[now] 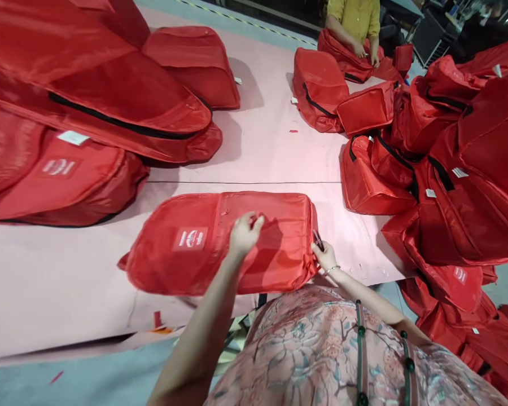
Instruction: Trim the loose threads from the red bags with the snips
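A flat red fabric bag [203,242] with a white logo patch lies on the pink table [262,141] right in front of me. My left hand [244,232] rests on the middle of its top, fingers curled and pinching the fabric. At the bag's right edge my right hand [324,255] is closed on a small dark tool [318,239] that looks like thread snips, its tip against the bag's side seam. A thin bracelet circles that wrist.
Large red bags [88,107] are heaped at the left and back left. More red bags [449,169] pile up along the right, spilling off the table edge. A person in a yellow top [355,22] handles a bag at the far end.
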### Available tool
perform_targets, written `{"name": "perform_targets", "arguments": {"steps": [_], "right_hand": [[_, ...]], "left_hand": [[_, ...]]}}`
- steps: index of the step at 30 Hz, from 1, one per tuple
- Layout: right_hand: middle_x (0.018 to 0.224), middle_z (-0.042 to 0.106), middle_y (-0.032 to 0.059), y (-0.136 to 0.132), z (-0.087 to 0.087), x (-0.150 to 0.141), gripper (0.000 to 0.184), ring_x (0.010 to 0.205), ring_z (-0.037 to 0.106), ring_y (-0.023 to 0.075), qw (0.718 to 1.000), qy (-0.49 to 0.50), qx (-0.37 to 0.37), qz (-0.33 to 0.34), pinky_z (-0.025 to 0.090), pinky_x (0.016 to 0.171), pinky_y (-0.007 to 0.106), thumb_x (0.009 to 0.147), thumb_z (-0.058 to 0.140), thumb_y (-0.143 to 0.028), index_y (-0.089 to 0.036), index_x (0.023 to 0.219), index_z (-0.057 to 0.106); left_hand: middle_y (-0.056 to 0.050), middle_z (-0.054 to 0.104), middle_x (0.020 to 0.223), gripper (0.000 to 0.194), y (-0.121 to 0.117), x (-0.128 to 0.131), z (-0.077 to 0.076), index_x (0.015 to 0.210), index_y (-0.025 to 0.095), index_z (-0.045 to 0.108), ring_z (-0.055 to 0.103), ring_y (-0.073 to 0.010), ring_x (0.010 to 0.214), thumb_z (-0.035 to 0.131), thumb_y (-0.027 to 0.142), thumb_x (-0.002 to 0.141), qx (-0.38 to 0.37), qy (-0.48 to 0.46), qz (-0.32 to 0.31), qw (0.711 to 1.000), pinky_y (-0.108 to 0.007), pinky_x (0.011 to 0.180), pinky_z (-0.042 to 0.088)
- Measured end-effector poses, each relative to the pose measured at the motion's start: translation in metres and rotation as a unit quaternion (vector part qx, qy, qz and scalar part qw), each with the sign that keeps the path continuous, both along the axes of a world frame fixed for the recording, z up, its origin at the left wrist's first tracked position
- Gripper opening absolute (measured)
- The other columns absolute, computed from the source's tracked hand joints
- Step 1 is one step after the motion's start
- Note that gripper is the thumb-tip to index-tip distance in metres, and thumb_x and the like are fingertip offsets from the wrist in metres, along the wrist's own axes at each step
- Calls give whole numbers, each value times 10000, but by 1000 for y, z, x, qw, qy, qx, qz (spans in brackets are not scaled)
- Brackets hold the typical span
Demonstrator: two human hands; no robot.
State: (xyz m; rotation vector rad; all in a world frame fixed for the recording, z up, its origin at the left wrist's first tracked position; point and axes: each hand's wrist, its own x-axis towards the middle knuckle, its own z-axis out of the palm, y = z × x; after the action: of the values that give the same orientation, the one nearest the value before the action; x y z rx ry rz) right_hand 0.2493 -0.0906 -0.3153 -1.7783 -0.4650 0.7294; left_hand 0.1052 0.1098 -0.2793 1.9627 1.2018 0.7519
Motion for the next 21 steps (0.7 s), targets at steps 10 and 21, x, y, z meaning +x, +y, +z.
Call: {"name": "perform_targets", "arguments": {"steps": [10, 21], "right_hand": [[664, 619, 10, 35, 4, -16, 345, 587, 536, 118, 990, 14, 36, 135, 435, 562, 225, 691, 570, -497, -154, 715, 601], [639, 618, -1, 158, 36, 57, 194, 601, 535, 118, 969, -131, -111, 179, 402, 605, 219, 719, 589, -332, -152, 745, 656]], "left_hand": [[-201, 175, 1477, 804, -36, 25, 24, 1395, 193, 296, 109, -443, 1336, 440, 649, 749, 71, 263, -54, 961, -654, 968, 249], [-270, 159, 1457, 893, -89, -4, -10, 1417, 83, 205, 104, -390, 1356, 331, 686, 770, 101, 297, -80, 946, -590, 1034, 181]]}}
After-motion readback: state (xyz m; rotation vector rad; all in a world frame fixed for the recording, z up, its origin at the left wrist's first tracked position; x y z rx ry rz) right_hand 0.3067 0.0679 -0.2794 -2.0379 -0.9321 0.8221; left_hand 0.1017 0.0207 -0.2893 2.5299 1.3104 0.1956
